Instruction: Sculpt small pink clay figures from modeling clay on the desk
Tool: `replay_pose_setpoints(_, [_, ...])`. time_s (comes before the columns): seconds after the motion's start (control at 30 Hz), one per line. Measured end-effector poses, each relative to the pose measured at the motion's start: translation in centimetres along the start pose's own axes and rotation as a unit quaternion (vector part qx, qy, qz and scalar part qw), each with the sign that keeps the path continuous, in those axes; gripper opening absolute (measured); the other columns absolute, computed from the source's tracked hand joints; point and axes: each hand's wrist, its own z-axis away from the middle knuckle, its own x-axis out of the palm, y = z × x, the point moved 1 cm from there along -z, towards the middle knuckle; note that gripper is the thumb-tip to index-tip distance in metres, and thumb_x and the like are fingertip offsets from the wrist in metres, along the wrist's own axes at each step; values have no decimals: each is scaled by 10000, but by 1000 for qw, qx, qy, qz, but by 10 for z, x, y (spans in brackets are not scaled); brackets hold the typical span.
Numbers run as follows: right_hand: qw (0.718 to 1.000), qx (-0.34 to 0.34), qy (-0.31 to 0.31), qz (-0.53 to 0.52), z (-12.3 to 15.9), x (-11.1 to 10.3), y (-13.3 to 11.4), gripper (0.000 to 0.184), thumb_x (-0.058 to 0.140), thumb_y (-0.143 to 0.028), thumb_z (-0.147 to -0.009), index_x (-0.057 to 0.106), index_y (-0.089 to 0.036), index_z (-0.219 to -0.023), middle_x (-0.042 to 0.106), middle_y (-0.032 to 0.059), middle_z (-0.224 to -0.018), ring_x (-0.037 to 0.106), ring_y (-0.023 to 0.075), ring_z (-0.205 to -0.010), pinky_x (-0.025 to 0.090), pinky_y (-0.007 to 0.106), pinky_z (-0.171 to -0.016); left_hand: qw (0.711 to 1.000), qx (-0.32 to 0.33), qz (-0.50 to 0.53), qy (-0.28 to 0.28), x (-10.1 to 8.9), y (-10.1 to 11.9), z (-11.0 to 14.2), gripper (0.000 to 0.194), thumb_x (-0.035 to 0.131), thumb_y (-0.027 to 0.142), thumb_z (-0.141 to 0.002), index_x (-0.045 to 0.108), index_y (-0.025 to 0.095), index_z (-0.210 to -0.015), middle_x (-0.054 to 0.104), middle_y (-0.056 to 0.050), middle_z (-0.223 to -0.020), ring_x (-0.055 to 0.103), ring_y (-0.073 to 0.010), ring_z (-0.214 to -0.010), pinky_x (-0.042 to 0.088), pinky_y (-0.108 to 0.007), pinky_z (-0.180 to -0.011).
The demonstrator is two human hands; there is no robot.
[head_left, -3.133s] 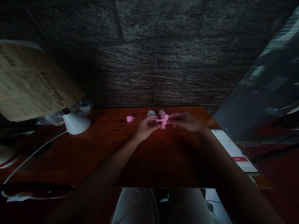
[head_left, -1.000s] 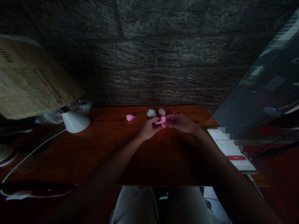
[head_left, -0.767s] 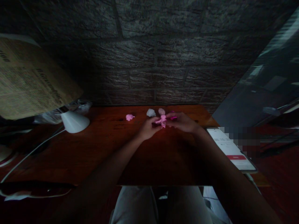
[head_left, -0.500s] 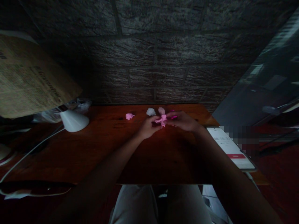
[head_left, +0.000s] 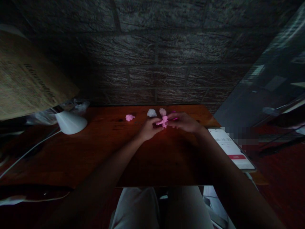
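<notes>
Between my two hands is a small pink clay figure [head_left: 164,121] with a rounded top and limb-like parts sticking out. My left hand [head_left: 150,128] pinches it from the left, thumb and fingers closed at its side. From the right, the fingers of my right hand [head_left: 184,121] close on the same figure. Just behind it on the table sits a paler pink lump [head_left: 162,111], and a white lump [head_left: 152,113] lies to its left. A magenta piece [head_left: 175,118] shows partly behind my right fingers. Farther left rests a bright pink lump [head_left: 130,117].
The wooden table [head_left: 100,152] meets a dark brick wall [head_left: 133,51]. A lamp with a white base [head_left: 71,123] and printed paper shade [head_left: 35,76] stands left, its cable trailing forward. A phone [head_left: 231,149] showing a timer lies at the right edge.
The whole view has shifted slightly, so things appear a little farther left. Both hands stay on the pink figure, with its limb-like part on the left now showing more clearly.
</notes>
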Motion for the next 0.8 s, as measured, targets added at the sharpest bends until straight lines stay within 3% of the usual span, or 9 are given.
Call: replay_pose_setpoints(0.8, [1000,-6,-13,-4,2,-1,-3,327,787,-426,-770,774,-188,-993,725,35,-849,588,127,-669,432,252,-560,999,-4,-33,-1,-1,2,0,152,769,216,-823,733,154,-957,763,-52,-928,678,-191,-831,519,-335,-776])
